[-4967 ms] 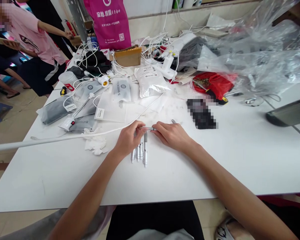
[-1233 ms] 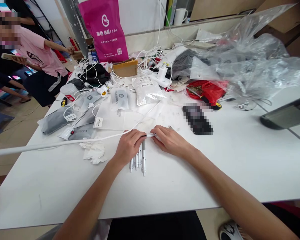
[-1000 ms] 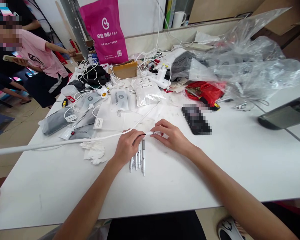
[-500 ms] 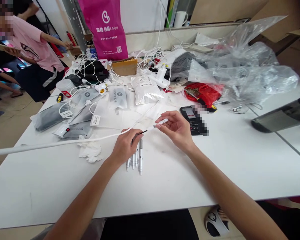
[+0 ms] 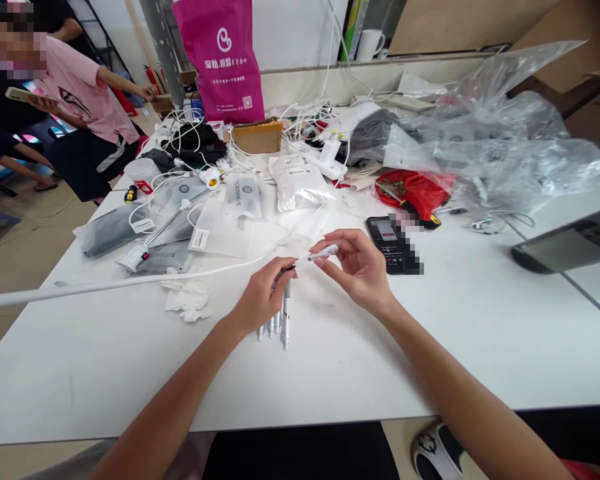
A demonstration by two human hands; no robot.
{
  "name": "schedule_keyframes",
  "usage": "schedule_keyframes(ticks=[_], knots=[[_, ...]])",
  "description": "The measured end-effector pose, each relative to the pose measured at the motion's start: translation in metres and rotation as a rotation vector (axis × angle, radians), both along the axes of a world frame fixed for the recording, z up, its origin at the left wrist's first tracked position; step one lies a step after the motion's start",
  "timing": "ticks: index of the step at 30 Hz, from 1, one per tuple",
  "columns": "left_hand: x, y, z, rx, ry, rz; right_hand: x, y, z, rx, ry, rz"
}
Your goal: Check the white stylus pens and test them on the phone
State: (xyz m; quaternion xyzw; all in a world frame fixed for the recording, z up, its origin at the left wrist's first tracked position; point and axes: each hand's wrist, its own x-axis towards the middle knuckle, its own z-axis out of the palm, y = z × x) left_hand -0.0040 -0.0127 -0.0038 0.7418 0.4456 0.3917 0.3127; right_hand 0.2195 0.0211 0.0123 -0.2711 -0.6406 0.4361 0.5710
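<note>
My left hand (image 5: 261, 297) is closed in a pinch on a thin dark pen refill at its upper fingertips. My right hand (image 5: 359, 267) pinches a white pen barrel (image 5: 324, 253) just above the white table (image 5: 430, 333). The refill's tip meets the barrel's left end, between the two hands. Several white pens (image 5: 279, 320) lie side by side on the table under and just below my left hand.
A phone (image 5: 386, 235) lies right of my right hand. A crumpled tissue (image 5: 187, 301) and a long white cable (image 5: 130, 280) lie to the left. Packets, chargers, a red bag (image 5: 417, 187) and clear plastic bags crowd the far side. A person in pink (image 5: 80, 93) stands far left.
My right hand lifted the white barrel off the table and pulled it right, off the dark refill; the gap between them has now closed again. My left hand stayed by the pens.
</note>
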Motion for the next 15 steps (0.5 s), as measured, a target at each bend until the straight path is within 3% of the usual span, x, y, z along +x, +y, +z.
schedule_keyframes(ticks=[5, 15], knots=[[0.002, -0.001, 0.001, -0.062, -0.054, 0.048, 0.001, -0.004, 0.004, 0.016, -0.042, 0.048], [0.003, -0.002, 0.004, -0.103, -0.038, 0.021, 0.001, -0.008, 0.010, 0.056, -0.066, 0.076]])
